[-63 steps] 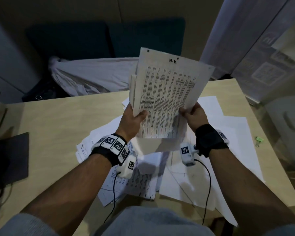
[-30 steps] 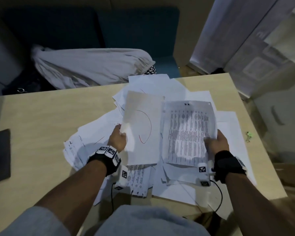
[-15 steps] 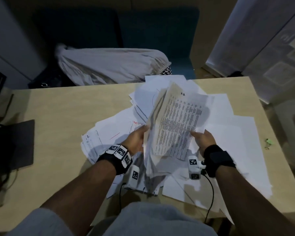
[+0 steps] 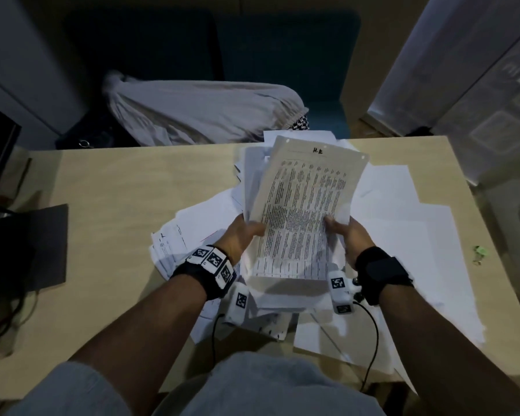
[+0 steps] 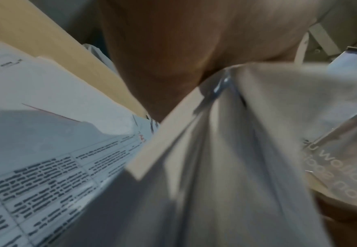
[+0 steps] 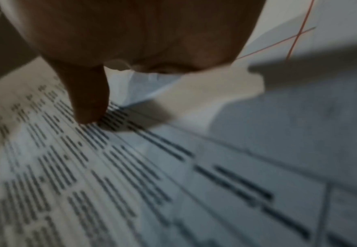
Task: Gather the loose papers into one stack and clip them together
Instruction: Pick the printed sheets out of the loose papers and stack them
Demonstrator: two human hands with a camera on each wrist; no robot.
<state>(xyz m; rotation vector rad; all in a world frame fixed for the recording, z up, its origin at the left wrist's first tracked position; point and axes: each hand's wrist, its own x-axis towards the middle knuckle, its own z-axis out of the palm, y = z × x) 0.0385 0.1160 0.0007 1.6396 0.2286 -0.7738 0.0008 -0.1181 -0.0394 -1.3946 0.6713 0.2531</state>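
Both hands hold a stack of papers (image 4: 300, 211) up over the table, its top sheet a printed table with a handwritten heading. My left hand (image 4: 243, 234) grips the stack's left edge, thumb on the front. My right hand (image 4: 344, 232) grips the right edge; in the right wrist view its thumb (image 6: 88, 103) presses on the printed sheet (image 6: 131, 175). The left wrist view shows the gathered sheets (image 5: 226, 158) edge-on below the palm. More loose papers (image 4: 409, 265) lie spread on the table under and around the hands. A small green binder clip (image 4: 479, 253) lies near the table's right edge.
The light wooden table (image 4: 108, 205) has a dark flat pad (image 4: 47, 244) and cables at its left. Behind it a grey cloth bundle (image 4: 198, 115) lies on a dark sofa. A cabinet stands to the right.
The two separate sheaves held apart a second ago have been brought together into one stack, which is now raised and squared between both hands.
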